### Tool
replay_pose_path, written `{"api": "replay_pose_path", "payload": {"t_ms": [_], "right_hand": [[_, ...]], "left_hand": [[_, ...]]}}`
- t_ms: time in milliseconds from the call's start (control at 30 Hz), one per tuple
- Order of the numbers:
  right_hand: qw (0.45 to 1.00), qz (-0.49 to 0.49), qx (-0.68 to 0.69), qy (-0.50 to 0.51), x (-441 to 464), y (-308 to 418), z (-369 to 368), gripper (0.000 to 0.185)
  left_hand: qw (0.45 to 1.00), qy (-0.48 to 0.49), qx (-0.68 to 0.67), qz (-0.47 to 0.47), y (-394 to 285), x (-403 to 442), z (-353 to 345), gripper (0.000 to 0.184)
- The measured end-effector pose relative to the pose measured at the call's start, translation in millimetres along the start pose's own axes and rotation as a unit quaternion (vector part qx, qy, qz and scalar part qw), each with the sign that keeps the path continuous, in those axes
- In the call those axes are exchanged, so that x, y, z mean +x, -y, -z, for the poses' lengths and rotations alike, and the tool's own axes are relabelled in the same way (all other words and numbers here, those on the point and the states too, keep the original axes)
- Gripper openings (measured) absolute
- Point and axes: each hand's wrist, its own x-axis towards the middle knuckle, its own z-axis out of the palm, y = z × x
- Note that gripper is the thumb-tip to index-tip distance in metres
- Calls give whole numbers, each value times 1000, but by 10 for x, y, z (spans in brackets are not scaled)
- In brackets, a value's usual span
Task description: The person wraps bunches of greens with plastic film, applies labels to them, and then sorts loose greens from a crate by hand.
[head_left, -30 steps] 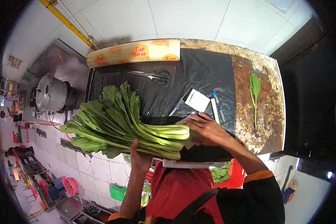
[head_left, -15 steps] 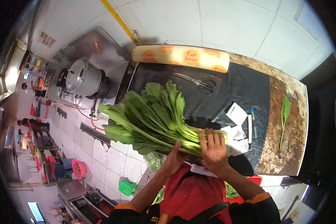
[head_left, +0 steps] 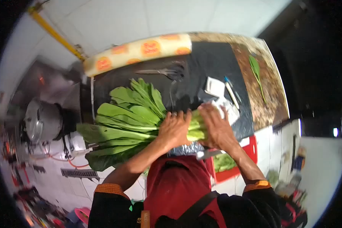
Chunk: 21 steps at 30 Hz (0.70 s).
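Note:
A large bunch of leafy greens (head_left: 135, 119) lies across the black-covered table (head_left: 205, 57), leaves to the left and pale stems to the right. My left hand (head_left: 174, 128) is wrapped over the stems from above. At the stem ends, my right hand (head_left: 217, 127) grips the bunch, its fingers curled over the far side. The undersides of the stems and both palms are hidden. Just beyond my right hand are crumpled white papers (head_left: 231, 110), a white folded paper (head_left: 215, 87) and a white marker (head_left: 231, 94) beside a blue-tipped pen (head_left: 233, 88).
Scissors (head_left: 165, 72) lie behind the greens, in front of a printed roll of wrap (head_left: 135, 53). One loose leaf (head_left: 255, 70) rests on the rusty strip at right. A red crate (head_left: 250, 152) with greens stands below the front edge. At left, a pot (head_left: 43, 121) sits on a stove.
The bunch has gone from tilted and raised to flat on the table. My left hand has moved from its near side to over the stems. The view has shifted right.

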Motion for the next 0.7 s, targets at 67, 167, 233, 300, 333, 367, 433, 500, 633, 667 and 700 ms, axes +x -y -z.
{"api": "replay_pose_path", "payload": {"t_ms": [67,167,233,300,333,367,433,500,633,667,700], "right_hand": [[979,-132,48,-145,-529,127,-121,66],[884,-414,215,-26,-1520,546,-660,42],[786,-478,366,-142,-1684,932,-1060,39],[717,-539,422,-135,-1808,1065,-1438,65],[681,-530,475,-170,-1805,1080,-1630,67],[643,-517,527,-205,-1755,1087,-1757,69],[596,-489,601,-209,-1614,1054,-1864,66],[494,-469,717,-146,-1467,983,-1744,46],[443,-420,768,-195,-1263,1081,-2039,29],[376,-427,792,-223,-1173,1132,-2005,29],[377,-419,796,-223,-1105,1158,-2028,29]], "left_hand": [[998,-54,21,-32,45,-15,-53,106],[993,-92,10,-68,56,-16,-1,92],[996,-69,10,-62,66,17,29,90],[996,-63,15,-69,91,23,42,91],[996,-57,16,-67,94,23,55,92],[996,-51,18,-64,94,26,72,93],[997,-39,31,-59,76,24,106,94],[998,-26,39,-46,54,11,80,95],[997,-45,53,-41,95,39,15,96],[997,-44,49,-44,107,41,-6,96],[997,-46,45,-47,99,46,16,96]]}}
